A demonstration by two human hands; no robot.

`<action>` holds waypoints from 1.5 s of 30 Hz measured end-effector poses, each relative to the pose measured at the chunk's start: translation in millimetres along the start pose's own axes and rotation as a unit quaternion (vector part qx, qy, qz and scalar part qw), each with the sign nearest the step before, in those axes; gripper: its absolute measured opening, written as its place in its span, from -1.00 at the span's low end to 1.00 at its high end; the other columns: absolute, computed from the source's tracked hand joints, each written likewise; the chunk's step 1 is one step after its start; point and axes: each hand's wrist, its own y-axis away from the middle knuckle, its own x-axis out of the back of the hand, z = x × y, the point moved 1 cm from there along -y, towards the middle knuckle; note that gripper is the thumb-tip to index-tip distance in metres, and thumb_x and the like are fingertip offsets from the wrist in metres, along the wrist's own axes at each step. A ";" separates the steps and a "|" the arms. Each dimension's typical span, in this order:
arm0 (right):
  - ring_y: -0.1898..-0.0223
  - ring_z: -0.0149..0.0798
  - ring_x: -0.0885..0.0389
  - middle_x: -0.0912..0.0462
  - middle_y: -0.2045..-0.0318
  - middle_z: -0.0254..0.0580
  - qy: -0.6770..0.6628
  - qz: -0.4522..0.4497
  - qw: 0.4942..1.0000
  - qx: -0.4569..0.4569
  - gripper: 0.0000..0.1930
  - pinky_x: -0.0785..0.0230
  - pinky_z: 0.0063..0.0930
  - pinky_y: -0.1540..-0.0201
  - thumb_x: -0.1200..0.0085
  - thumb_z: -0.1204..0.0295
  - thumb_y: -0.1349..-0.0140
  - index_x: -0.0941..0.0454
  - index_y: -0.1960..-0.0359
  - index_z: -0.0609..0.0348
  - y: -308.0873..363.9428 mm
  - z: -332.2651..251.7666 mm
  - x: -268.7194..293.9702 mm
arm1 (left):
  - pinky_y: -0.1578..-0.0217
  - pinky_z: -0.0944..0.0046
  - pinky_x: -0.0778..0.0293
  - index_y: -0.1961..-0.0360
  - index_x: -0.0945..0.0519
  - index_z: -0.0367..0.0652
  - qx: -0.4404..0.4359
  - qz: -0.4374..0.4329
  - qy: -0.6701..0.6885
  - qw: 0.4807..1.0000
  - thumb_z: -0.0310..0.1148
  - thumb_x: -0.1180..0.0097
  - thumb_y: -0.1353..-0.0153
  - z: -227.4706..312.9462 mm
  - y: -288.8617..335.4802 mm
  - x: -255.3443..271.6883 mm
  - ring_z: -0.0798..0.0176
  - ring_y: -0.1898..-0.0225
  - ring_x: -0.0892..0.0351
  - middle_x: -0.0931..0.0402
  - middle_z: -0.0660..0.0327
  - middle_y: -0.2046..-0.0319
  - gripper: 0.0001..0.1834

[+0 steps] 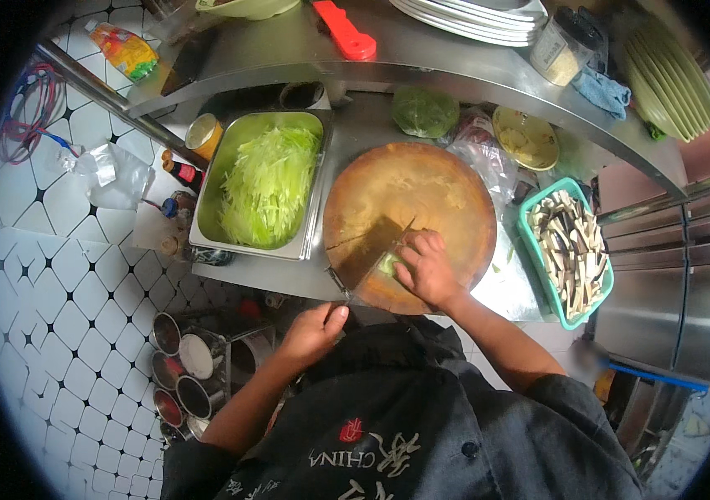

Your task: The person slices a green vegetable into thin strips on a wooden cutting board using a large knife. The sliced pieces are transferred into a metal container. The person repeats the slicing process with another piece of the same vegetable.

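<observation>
A round wooden chopping board (446, 192) lies in front of me on the steel counter. At its near left edge my left hand (313, 333) is closed around the handle end of a cleaver (369, 279), whose blade reaches up over the board. My right hand (428, 268) is over the board with its fingers bent against the blade. A small pale green vegetable piece (387, 265) shows between those fingers and the blade; whether the fingers grip it is hidden. Left of the board stands a steel pan (316, 200) heaped with shredded light green vegetable (267, 183).
At the right is a turquoise basket (530, 250) of dark-skinned vegetable strips (570, 254). Behind the board are a wrapped green cabbage (426, 112) and a yellowish bowl (526, 137). A steel shelf (455, 71) overhangs the back, bearing white plates (471, 21) and a red plastic tool (345, 32).
</observation>
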 end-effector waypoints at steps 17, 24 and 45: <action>-0.06 0.14 -0.44 -0.52 0.07 0.00 -0.038 -0.001 0.999 -0.017 -0.72 -0.29 -0.03 -0.24 -0.28 0.39 -0.12 -0.63 0.13 0.20 4.3 2.7 1.1 | -0.02 -0.08 -0.46 0.02 -0.60 -0.31 0.018 0.001 -0.002 1.000 0.04 0.12 -0.49 3.6 -15.6 -7.6 -0.33 0.01 -0.58 -0.62 -0.25 0.11 -0.45; -0.09 0.16 -0.43 -0.51 0.04 0.02 -0.027 -0.011 1.000 -0.006 -0.75 -0.31 -0.04 -0.24 -0.23 0.45 -0.13 -0.62 0.14 0.19 2.1 2.2 11.2 | 0.01 -0.09 -0.46 0.02 -0.58 -0.31 0.009 0.012 -0.031 0.999 0.01 0.12 -0.50 -6.1 -17.3 -13.0 -0.35 0.03 -0.58 -0.61 -0.25 0.13 -0.48; -0.12 0.16 -0.43 -0.51 0.02 0.04 -0.066 0.000 0.998 -0.018 -0.70 -0.36 -0.08 -0.22 -0.25 0.47 -0.13 -0.62 0.08 0.22 10.4 11.4 0.2 | 0.02 -0.01 -0.47 0.03 -0.57 -0.33 0.006 -0.014 0.016 1.000 0.03 0.10 -0.50 32.9 -13.2 7.0 -0.19 0.07 -0.64 -0.62 -0.21 0.17 -0.46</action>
